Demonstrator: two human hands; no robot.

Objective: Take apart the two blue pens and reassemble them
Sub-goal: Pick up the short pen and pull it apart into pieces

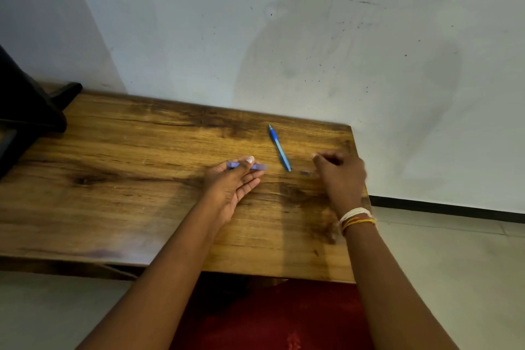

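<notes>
Left grip first: my left hand (233, 182) is pinching a pale blue pen piece (246, 165) between thumb and fingers, palm turned up a bit, the piece lying roughly level just above the tabletop (127, 167). It's blurry, so I can't say if it's a barrel or a whole pen, only that both ends poke out past the thumb.

My right hand (339, 176) is curled knuckles-up near the right edge of the tabletop, fingers tucked under. Honestly can't tell whether that grip has anything in it, since the fingers hide it and the hand is smeared with blur. Just beside its fingertips on the left sits a small bluish bit (304, 172), lying on the wood, apart from the hand as far as I can make out.

Between my two hands lies the other blue pen (279, 148), whole by the look of it, flat on the tabletop, angled with its darker tip end pointing away toward the wall (312, 37) and its near end close to the small bit. Neither hand touches it.

Some thread bands (356, 219) wrap my right wrist, and a dark object (25, 105) sits at the far left of the tabletop.
</notes>
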